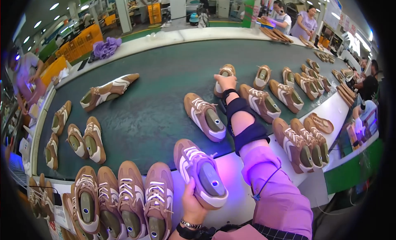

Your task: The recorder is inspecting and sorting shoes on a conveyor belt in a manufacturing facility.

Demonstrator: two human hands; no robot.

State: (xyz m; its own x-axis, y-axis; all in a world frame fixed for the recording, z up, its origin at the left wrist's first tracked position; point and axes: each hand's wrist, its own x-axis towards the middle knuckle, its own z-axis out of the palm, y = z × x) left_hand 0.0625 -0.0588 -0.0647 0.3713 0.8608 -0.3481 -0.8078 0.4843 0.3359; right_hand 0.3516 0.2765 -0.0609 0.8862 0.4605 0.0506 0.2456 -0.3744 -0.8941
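Close to me, my left hand (193, 202) holds a brown sneaker (186, 151) with white laces and white side stripes, its heel toward me. My thumb lies along its side; the other fingers are hidden beneath. My right arm reaches far out over the dark green belt (152, 112). At its end, my right hand (225, 82) grips another brown sneaker (227, 69), covering most of it. A third sneaker (202, 112) rests on the belt between the two hands. Just right of my right hand stands one more sneaker (255, 99).
A row of sneakers (131, 190) lines the near left ledge; a group (295, 141) stands at right. Others are scattered on the belt, including one lying on its side (110, 91). Purple cloth (106, 48) sits on the far rim. Co-workers (304, 24) stand around the line.
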